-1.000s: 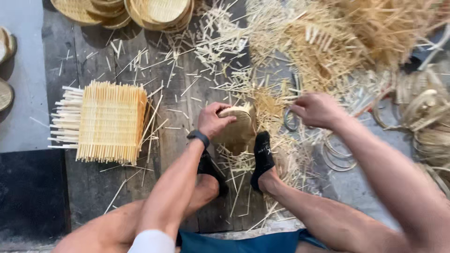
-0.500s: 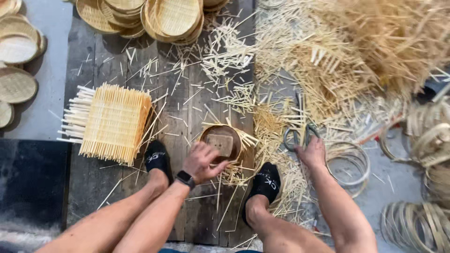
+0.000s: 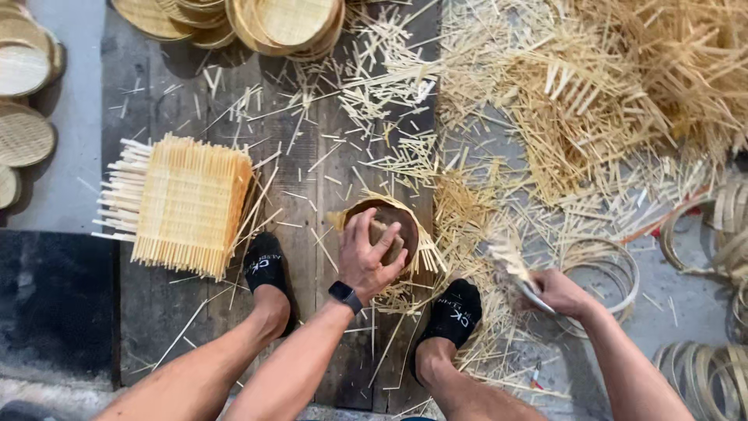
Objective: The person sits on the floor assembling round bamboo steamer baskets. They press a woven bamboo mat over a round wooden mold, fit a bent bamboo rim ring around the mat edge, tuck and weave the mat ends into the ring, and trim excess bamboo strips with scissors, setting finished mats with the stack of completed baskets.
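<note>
Our left hand (image 3: 365, 257) presses down into a small round woven bamboo basket (image 3: 386, 234), fingers spread and curled over a block inside it, with a dark watch on the wrist. The basket sits on the wooden plank floor (image 3: 312, 171) directly under that palm, loose strip ends flaring out around its rim. Our right hand (image 3: 555, 291) is closed around scissors (image 3: 523, 282), blurred, just right of the basket, touching a bamboo hoop (image 3: 615, 269) that lies beneath it. Our black-socked feet (image 3: 266, 265) flank the left hand. Left of them lies a stack of square woven mats (image 3: 191, 204). Beyond the basket, bamboo offcuts (image 3: 592, 101) litter the planks and grey concrete, and finished round trays (image 3: 292, 23) are piled at the far edge.
</note>
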The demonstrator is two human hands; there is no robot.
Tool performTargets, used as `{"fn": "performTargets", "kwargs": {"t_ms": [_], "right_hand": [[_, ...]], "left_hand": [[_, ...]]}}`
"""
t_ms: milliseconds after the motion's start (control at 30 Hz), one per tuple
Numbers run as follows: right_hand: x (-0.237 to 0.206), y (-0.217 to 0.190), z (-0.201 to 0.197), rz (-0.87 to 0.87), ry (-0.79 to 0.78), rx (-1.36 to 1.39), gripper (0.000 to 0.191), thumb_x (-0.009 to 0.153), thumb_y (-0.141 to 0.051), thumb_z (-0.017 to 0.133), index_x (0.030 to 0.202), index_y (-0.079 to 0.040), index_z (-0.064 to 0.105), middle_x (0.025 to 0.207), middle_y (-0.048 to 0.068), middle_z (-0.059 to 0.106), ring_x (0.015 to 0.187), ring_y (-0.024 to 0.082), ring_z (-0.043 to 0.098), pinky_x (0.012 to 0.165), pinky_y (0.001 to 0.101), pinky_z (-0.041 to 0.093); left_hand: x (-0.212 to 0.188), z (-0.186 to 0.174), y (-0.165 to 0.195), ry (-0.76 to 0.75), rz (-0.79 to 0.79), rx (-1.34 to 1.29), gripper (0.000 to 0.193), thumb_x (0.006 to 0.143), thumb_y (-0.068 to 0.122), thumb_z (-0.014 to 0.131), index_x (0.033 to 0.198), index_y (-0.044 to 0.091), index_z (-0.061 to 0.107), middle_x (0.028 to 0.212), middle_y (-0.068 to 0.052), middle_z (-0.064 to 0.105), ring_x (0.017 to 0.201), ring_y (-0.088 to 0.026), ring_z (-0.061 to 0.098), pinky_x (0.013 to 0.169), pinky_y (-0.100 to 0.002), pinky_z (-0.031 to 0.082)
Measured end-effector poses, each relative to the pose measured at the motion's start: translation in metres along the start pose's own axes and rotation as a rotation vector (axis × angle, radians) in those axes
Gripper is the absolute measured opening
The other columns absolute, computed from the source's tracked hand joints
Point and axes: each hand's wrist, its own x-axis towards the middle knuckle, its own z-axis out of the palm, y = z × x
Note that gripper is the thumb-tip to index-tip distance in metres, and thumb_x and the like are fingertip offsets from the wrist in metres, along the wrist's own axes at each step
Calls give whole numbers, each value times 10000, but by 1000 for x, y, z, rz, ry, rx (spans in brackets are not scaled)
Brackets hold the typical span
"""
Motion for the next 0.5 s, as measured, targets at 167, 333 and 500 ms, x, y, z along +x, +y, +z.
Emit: {"fn": "performTargets", "kwargs": {"t_ms": [167,333,500], "right_hand": [[42,0,-29,140,-149,-79,293,745,-360,839,819,-76,834,723,57,793,639,157,700,636,338,551],[66,-23,-56,314,367,511,403,723,-329,871,885,19,751,689,109,689,581,184,623,516,344,494],[35,-63,0,292,330,566,487,834,-455,843,882,3,680,650,62,625,524,151,556,467,308,458]], "left_hand": [[-1,9,-2,-154,34,3,685,703,354,871,1327,211,626,1469,-208,448,1354,-423,416,1078,-577,365],[-16,14,2,-36,-313,-196,1079,596,334,944,1474,70,374,1420,-223,433,1331,-435,412,1113,-539,366],[-15,32,-2,-6,-217,-150,1098,566,293,971,1473,71,394,1397,-195,479,1319,-410,455,1136,-515,370]]}}
